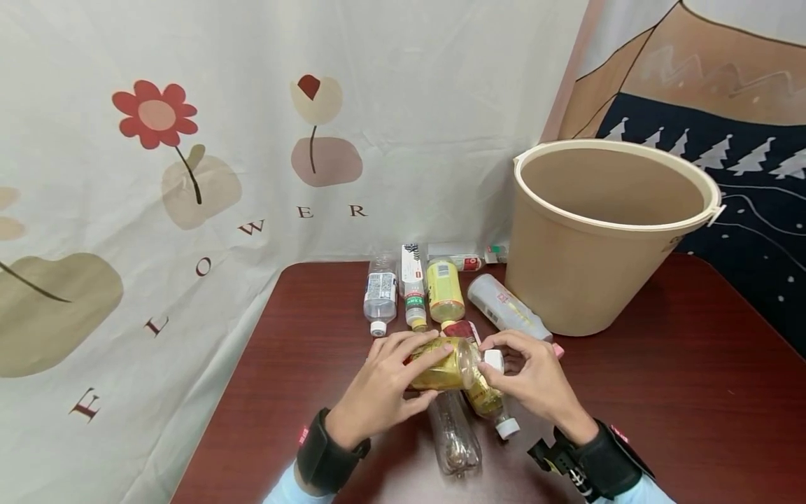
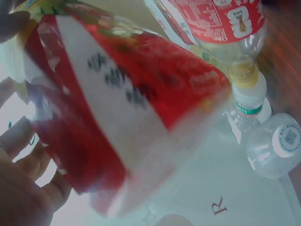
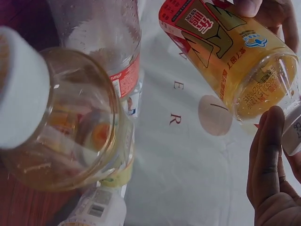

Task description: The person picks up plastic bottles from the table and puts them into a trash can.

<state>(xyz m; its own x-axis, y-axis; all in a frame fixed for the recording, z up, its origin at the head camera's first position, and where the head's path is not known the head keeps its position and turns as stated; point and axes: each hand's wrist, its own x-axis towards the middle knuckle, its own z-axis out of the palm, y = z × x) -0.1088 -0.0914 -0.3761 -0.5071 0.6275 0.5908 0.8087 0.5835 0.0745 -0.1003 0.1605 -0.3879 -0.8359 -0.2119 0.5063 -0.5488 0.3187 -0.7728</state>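
Observation:
In the head view, a clear plastic bottle with a yellow label (image 1: 448,365) lies sideways between both hands. My left hand (image 1: 398,378) holds it round the label, thumb below and fingers over the top. With thumb and fingers, my right hand (image 1: 535,378) pinches its white cap (image 1: 494,360). The right wrist view shows the same bottle (image 3: 221,52) tilted, with the right fingers beside the cap (image 3: 292,134). Seen from the left wrist, its red and white side (image 2: 127,94) fills the middle. Just under the hands lie a white-capped yellow-labelled bottle (image 1: 486,399) and an unlabelled clear bottle (image 1: 455,441).
Behind the hands lie several more bottles, among them a clear one (image 1: 380,290), a yellow-labelled one (image 1: 444,288) and a frosted one (image 1: 506,304). A tall beige bucket (image 1: 567,273) stands at the back right of the dark red table (image 1: 686,392). A printed cloth (image 1: 428,189) hangs behind.

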